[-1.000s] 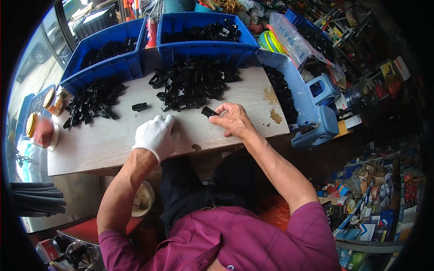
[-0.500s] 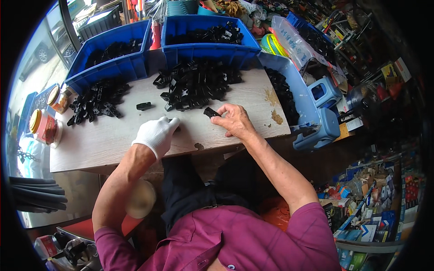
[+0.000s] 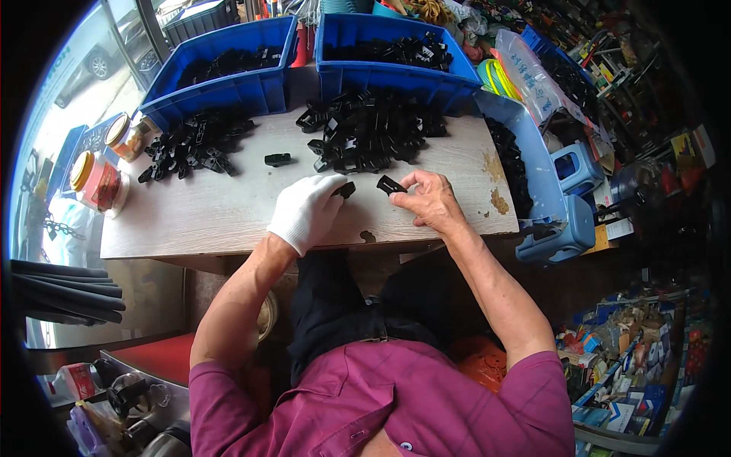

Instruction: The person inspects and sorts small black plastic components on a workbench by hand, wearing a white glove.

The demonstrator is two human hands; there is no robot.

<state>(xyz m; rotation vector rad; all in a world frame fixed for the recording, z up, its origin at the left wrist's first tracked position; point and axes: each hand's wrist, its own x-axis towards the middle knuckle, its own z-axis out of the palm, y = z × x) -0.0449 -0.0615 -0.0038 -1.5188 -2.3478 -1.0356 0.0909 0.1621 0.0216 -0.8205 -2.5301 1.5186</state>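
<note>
Head: black parts (image 3: 373,133), pale tabletop (image 3: 228,213); clutter (image 3: 632,350) right, perhaps shelved.

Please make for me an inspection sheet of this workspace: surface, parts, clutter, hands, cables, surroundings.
Surface: pale wood-look table, coating worn in patches at right and near the front edge.
Job's things: small black parts in a left pile and a larger right pile; one loose part lies apart.
Clutter: two lidded jars at the table's left.
Hands: left hand, white-gloved, and right hand, bare, each hold one black part.
Cables: none certain; yellow-green coil beyond, cord or hose unclear.
Surroundings: two blue bins of parts behind; light-blue bin at right; crowded shelves lower right.
</note>
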